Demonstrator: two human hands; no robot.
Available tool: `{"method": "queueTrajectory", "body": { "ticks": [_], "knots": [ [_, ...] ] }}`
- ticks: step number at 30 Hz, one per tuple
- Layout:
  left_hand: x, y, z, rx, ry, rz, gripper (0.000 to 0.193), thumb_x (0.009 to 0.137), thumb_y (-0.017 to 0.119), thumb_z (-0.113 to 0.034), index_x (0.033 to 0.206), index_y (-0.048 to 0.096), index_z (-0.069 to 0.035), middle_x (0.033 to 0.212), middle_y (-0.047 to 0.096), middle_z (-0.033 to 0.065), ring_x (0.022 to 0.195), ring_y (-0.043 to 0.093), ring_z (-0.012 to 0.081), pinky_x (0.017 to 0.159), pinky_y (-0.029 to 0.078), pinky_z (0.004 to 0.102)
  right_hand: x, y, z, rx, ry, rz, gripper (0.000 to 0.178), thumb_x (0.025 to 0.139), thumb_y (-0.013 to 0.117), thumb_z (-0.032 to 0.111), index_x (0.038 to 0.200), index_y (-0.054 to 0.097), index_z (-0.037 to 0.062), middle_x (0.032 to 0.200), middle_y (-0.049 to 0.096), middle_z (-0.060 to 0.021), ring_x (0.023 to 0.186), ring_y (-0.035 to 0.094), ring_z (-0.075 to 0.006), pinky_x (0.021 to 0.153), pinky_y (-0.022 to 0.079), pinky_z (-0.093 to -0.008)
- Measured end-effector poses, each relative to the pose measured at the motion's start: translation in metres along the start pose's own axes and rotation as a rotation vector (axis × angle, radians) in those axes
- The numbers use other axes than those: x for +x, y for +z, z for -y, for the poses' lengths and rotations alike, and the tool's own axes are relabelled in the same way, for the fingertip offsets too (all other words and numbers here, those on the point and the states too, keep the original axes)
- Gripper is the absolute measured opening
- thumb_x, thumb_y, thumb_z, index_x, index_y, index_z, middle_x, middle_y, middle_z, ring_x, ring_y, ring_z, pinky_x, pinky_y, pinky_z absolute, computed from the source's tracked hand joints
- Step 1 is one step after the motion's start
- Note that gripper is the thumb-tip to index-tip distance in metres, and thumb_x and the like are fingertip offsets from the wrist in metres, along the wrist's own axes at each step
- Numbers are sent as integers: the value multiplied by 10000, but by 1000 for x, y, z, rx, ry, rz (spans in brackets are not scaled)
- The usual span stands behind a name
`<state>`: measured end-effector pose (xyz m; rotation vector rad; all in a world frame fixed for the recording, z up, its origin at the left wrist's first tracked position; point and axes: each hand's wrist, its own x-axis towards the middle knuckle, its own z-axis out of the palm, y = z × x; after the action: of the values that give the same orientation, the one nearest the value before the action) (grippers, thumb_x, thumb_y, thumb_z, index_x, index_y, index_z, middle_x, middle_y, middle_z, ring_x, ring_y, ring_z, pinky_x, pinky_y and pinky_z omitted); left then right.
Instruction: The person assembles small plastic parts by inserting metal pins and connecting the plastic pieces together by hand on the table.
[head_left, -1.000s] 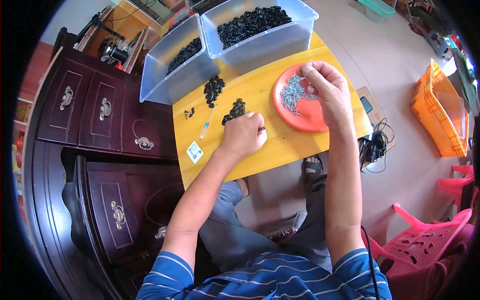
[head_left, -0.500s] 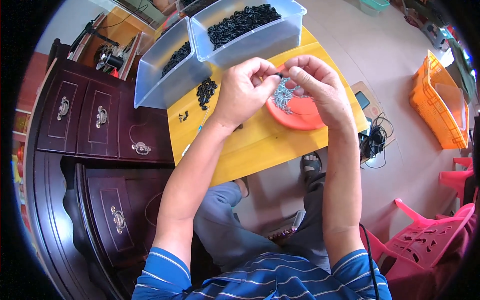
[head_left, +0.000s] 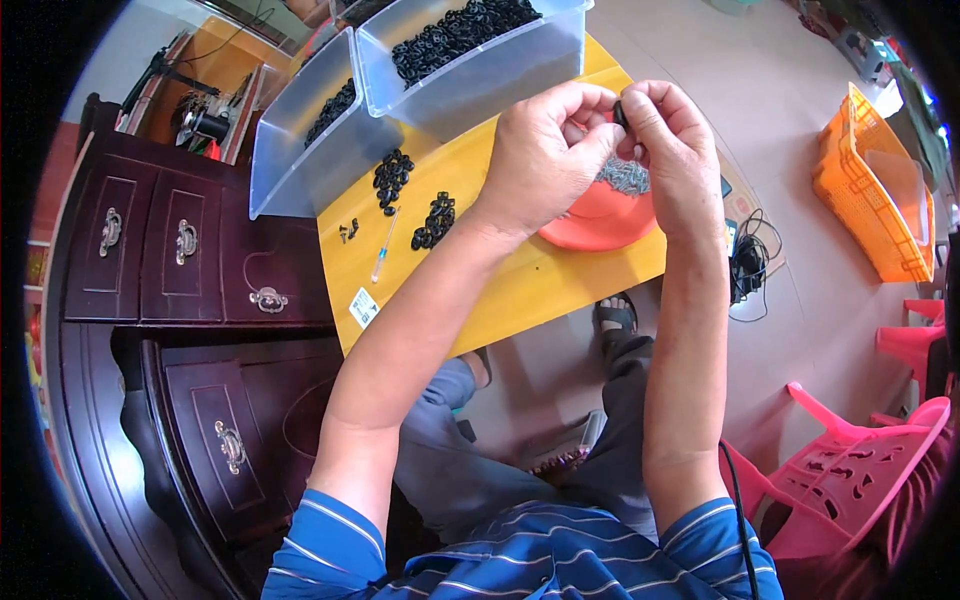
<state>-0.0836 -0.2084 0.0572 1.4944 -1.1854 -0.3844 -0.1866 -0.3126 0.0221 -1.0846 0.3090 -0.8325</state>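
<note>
My left hand [head_left: 550, 155] and my right hand [head_left: 675, 150] meet over the far right part of the yellow table [head_left: 490, 315]. Pinched between their fingertips is a small black plastic part [head_left: 620, 114], partly covered by the fingers. Below the hands lies a red plate [head_left: 592, 236] with a heap of thin silvery metal pieces [head_left: 626, 178] on it. Left of my left forearm are two small piles of black parts, a farther pile [head_left: 392, 180] and a nearer pile [head_left: 433, 222].
Two translucent bins, a left bin [head_left: 280, 165] and a right bin [head_left: 480, 75], hold many black parts. A thin stick with a blue section [head_left: 383, 252] and a white card [head_left: 363, 307] lie at the table's left. Dark drawers [head_left: 190, 240] flank it; an orange crate [head_left: 870, 200] and pink chair [head_left: 850, 480] stand right.
Both hands have moved to the right and slightly away with the black part between them. The nearer pile of black parts, hidden before by my left arm, now shows. The whole view has shifted slightly.
</note>
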Motion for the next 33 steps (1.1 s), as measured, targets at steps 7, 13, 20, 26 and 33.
{"method": "queueTrajectory", "body": {
  "ticks": [7,13,20,26,33],
  "knots": [
    [-15,5,39,582,114,132,192,840,762,-120,1022,735,-65,845,715,82,702,691,182,671,559,322,10,-28,7,291,-88,-206,214,1036,606,150,1192,672,18,896,636,-2,739,606,-68,690,540,-223],
    [-30,19,63,763,132,219,111,830,714,-143,931,738,-103,878,700,105,802,688,317,725,549,444,12,-34,4,371,-88,-235,230,1021,619,117,1226,652,18,930,646,-11,771,630,-81,741,578,-251],
    [-27,18,74,830,115,279,73,853,691,-170,886,734,-123,846,674,93,790,680,317,704,545,451,16,-42,-1,459,-53,-278,215,1027,599,99,1217,651,12,940,633,-22,791,635,-101,770,581,-272],
    [-28,19,73,805,84,258,88,853,687,-192,848,720,-110,841,677,92,797,684,313,715,551,448,21,-51,-9,657,-41,-237,245,1032,583,90,1252,586,-17,992,627,-76,867,646,-154,861,583,-327],
    [-26,25,70,852,51,255,105,854,677,-194,851,722,-100,855,689,96,810,689,309,722,554,446,24,-45,-6,707,-8,-321,236,1020,573,65,1236,558,-29,1087,648,-144,975,668,-214,959,566,-370]
  ]
}}
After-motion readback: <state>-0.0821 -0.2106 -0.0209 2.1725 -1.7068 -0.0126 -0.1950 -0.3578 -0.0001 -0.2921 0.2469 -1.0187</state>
